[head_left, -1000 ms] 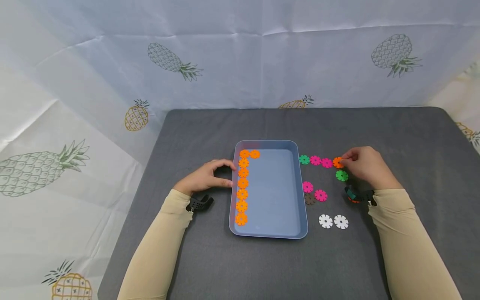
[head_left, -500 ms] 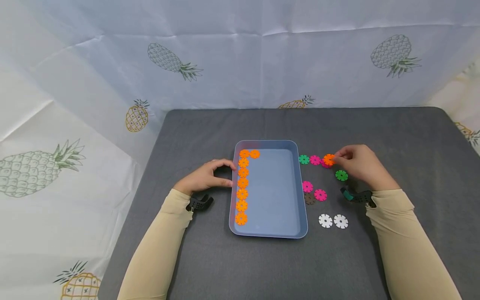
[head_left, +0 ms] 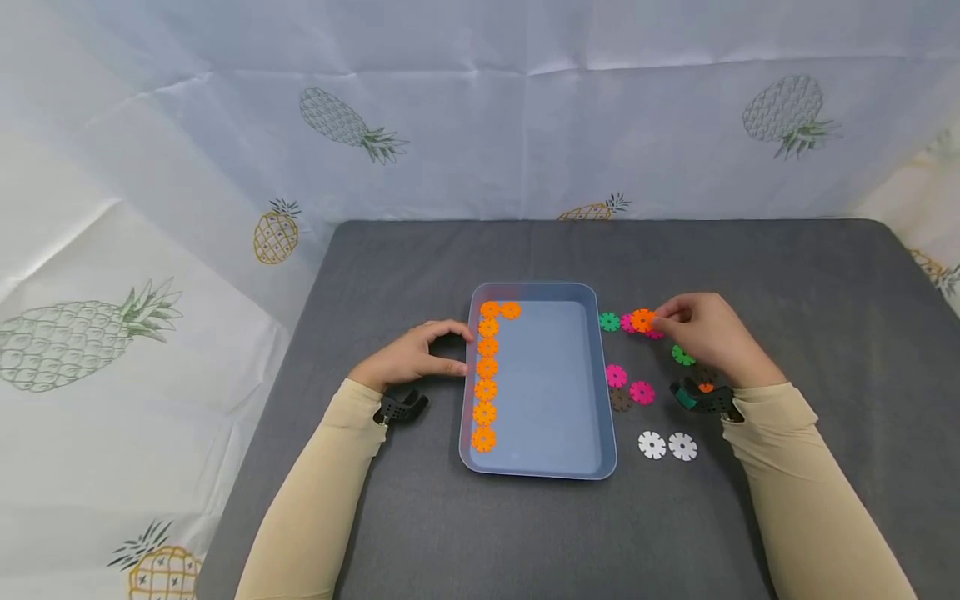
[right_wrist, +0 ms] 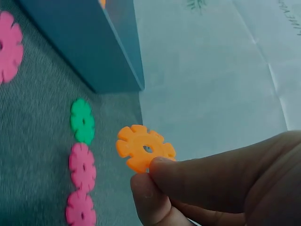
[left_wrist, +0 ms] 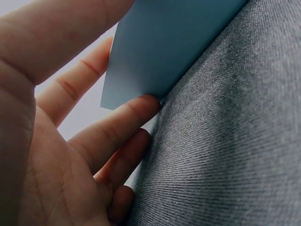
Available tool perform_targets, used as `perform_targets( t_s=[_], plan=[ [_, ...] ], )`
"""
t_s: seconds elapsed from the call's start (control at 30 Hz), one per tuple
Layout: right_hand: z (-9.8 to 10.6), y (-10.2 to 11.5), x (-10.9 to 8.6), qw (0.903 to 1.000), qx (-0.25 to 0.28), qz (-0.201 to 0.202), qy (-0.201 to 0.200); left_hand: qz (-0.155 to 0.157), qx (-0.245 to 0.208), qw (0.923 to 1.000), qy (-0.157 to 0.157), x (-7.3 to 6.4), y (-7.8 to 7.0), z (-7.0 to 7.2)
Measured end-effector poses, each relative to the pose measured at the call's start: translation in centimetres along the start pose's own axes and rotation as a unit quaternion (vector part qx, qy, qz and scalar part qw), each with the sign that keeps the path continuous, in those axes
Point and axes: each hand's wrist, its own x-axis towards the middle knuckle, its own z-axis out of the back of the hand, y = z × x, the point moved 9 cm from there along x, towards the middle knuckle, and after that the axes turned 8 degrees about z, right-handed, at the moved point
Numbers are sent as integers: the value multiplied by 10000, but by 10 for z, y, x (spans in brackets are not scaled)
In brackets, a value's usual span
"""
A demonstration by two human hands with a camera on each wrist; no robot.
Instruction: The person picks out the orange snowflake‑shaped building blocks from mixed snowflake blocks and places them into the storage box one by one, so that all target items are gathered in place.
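Note:
My right hand [head_left: 701,329] pinches an orange notched plastic disc [right_wrist: 145,147] between thumb and finger, lifted above the row of pink discs [right_wrist: 82,167] outside the tray. The left hand [head_left: 416,354] rests against the left wall of a blue-grey tray [head_left: 540,471], its thumb and fingers spread and touching the side. In the left wrist view the fingertips [left_wrist: 146,104] meet the tray's outer wall [left_wrist: 155,52]. Inside the tray, a column of orange discs [head_left: 486,367] runs along the left side, with one more orange disc [head_left: 511,310] beside its top.
Right of the tray lie a teal-green disc [head_left: 609,322], a green disc [head_left: 682,355], pink discs [head_left: 641,392], a brown disc [head_left: 620,400] and two white discs [head_left: 652,445]. An orange disc [head_left: 706,387] shows partly behind the right wrist strap. Grey cloth [head_left: 540,542] covers the table.
My right hand has lifted the orange disc from the end of the upper row and carried it left over the pink discs. The left hand keeps its place at the tray.

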Motion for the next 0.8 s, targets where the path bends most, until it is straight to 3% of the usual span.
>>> perform_targets(
  t_s=[0.33,0.8],
  plan=[
    [-12,20,4,9993,355,25,104,-54,-84,9999,17,-1,1,1],
    [-21,41,15,9986,408,283,176,-17,-97,9999,22,-2,-2,1]
  ],
)
